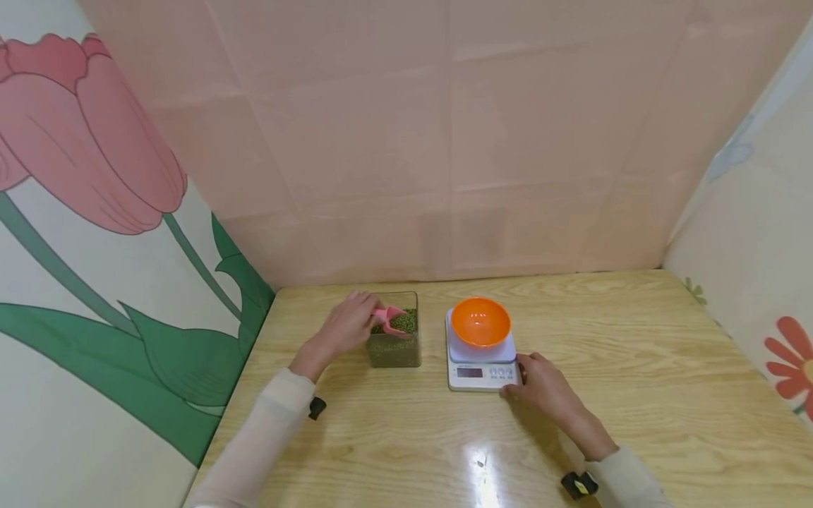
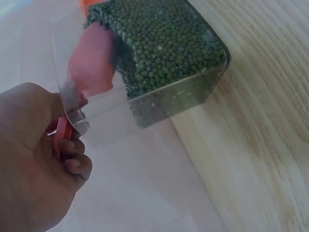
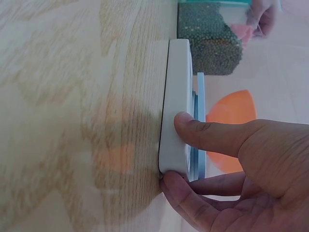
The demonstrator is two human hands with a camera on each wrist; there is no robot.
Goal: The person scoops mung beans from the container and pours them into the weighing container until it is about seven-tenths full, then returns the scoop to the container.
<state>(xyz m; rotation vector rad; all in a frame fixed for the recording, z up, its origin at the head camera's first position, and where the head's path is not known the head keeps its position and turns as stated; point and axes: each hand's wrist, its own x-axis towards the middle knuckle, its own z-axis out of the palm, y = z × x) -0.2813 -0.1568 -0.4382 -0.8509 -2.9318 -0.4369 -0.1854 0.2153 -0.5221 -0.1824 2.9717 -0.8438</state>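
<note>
My left hand (image 1: 346, 328) grips the handle of a pink scoop (image 1: 390, 319) at the left rim of a clear square container (image 1: 395, 353). In the left wrist view the scoop's head (image 2: 94, 60) is inside the container, against the small green beans (image 2: 164, 43), which look like mung beans. To the right, my right hand (image 1: 549, 391) holds the front right corner of a white kitchen scale (image 1: 483, 377), thumb on its front edge and fingers at its side. An orange bowl (image 1: 480, 323) sits on the scale's platform. The display digits are too small to read.
Both things stand on a wood-grain table (image 1: 635, 353), with a gap between the container and the scale. A pink-covered wall (image 1: 444, 141) rises behind. Flower-patterned panels (image 1: 95, 141) flank the table on the left and right.
</note>
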